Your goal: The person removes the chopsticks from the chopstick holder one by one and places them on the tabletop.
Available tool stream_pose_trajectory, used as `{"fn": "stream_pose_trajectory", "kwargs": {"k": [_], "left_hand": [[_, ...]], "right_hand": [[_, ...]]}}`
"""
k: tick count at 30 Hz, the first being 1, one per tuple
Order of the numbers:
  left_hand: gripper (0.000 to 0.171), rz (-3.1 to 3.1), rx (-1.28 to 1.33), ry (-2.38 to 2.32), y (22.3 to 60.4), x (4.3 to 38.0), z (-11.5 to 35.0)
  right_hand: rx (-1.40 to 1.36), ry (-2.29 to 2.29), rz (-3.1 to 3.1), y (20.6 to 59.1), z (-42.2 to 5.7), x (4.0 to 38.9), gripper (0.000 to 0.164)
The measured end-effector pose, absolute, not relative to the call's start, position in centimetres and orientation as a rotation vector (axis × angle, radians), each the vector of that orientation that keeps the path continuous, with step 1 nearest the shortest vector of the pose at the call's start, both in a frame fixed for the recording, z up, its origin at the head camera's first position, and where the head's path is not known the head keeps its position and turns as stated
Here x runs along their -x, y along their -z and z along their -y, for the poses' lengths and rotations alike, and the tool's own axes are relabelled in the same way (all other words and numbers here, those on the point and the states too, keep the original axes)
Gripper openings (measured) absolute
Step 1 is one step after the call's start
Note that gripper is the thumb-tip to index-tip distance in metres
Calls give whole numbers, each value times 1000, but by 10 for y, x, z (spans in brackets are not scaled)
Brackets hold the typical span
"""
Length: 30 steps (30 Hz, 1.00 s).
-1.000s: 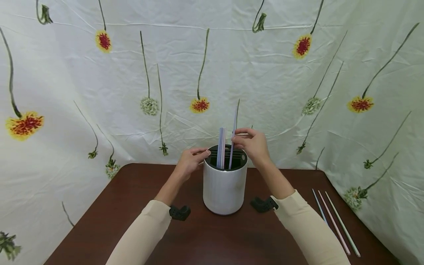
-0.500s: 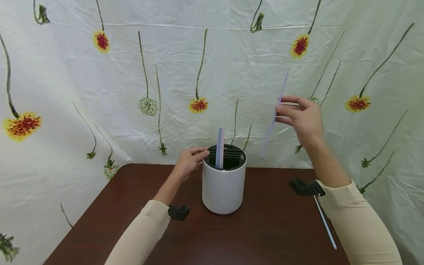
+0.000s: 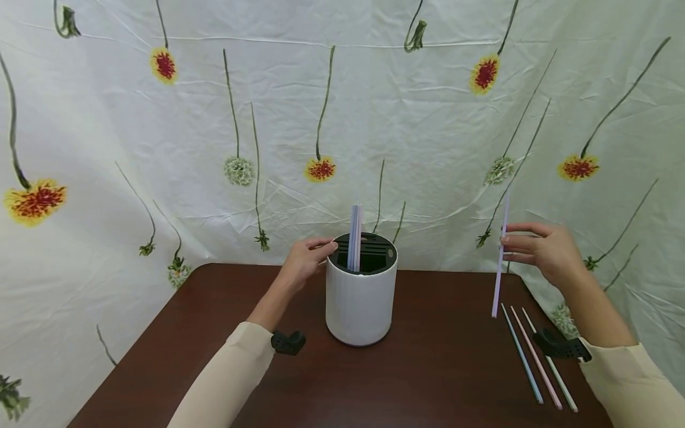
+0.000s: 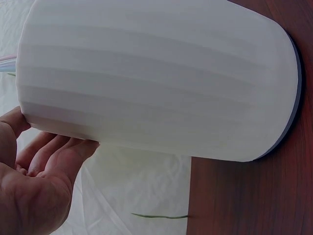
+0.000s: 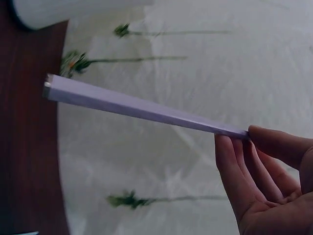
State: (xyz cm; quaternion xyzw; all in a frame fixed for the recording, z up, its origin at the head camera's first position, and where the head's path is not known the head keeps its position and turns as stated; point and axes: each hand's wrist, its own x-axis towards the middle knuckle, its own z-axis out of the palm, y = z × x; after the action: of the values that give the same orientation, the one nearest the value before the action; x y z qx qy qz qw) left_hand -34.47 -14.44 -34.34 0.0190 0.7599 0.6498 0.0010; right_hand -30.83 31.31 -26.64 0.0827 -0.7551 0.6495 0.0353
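a person's right hand (image 3: 546,249) pinches a slim, lilac, flat-sided stick (image 3: 497,285) between thumb and fingertips, while the left hand (image 3: 309,257) holds the upper edge of a tall, white, cylindrical container (image 3: 360,306). the lilac stick stands nearly upright at the right hand's fingertips, leaning slightly, its silvery lower tip below the hand; whether that tip touches the dark reddish-brown wooden table (image 3: 267,380) cannot be told. the left hand's fingertips meet the container's ribbed outer wall just below the rim, the thumb at the rim itself. just to the right of the left hand, a tight bundle of slim blue, lilac and pinkish sticks (image 3: 354,238) rises from an opening in the container's black slotted top (image 3: 377,241). the container stands upright on the table between the two hands, close to the left and well apart from the right. nearer the person than the right hand, three slim sticks lie side by side on the table: one light blue (image 3: 521,353), one pink (image 3: 537,359) and one pale green (image 3: 563,386), the last partly hidden by a black wrist-worn device (image 3: 559,346). beyond both hands hangs a creased white flower-print cloth (image 3: 214,119).
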Motion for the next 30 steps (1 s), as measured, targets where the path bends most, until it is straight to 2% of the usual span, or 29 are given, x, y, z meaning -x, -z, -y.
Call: {"fn": "stream_pose_trajectory", "kwargs": {"k": [10,16,22,30], "left_hand": [[46,-2353,-58,-2071,345,346,145],[43,-2376,-71,-2071,345,346,144],[42,-2371,-72,-2078,345,345,144],[44,-2378,-78,-2069,344,345,144]], "right_hand": [[-136,-2052,2448,337,-349,309,26],[-47,-1984,2539,375,-363,310,15],[-31,-1915,2661,402,-373,310,34],[109,-1947,2710,427,-378,311,34]]}}
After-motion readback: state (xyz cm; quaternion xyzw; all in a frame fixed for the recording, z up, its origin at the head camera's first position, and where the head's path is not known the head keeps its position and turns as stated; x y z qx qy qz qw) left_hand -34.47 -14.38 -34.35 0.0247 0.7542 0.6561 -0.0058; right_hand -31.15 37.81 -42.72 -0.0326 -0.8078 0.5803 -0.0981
